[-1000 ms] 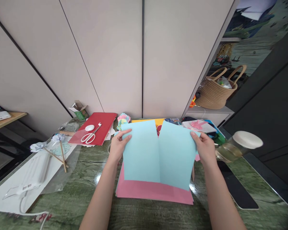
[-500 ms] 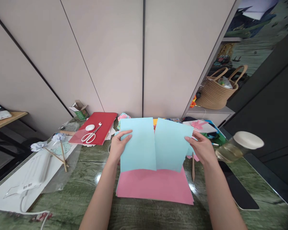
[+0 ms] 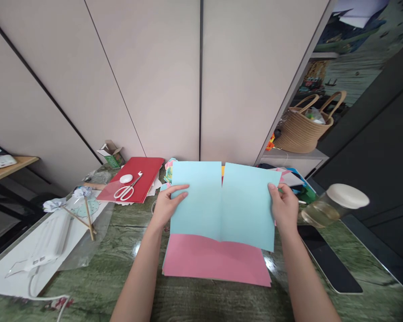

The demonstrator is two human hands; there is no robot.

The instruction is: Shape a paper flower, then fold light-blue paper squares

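Note:
Two light blue paper pieces, a left piece (image 3: 196, 201) and a right piece (image 3: 248, 205), stand side by side with a narrow gap at the top. Whether they are joined at the lower end I cannot tell. My left hand (image 3: 168, 203) pinches the left piece at its outer edge, thumb in front. On the other side my right hand (image 3: 285, 206) grips the right piece near its upper outer edge, its fingers partly hidden behind the paper. Beneath and in front lies a stack of paper with a pink sheet (image 3: 216, 261) on top.
White scissors (image 3: 124, 192) and a white case (image 3: 126, 179) lie on a red folder (image 3: 144, 179) at the left. A lidded jar (image 3: 332, 205) and a phone (image 3: 329, 259) are at the right. A power strip (image 3: 49, 237) and paper flowers (image 3: 82, 192) are further left.
Both blue pieces have risen slightly and shifted right, the right one most. My right hand has moved a little right, and the right piece is straighter. The wooden stick is now hidden.

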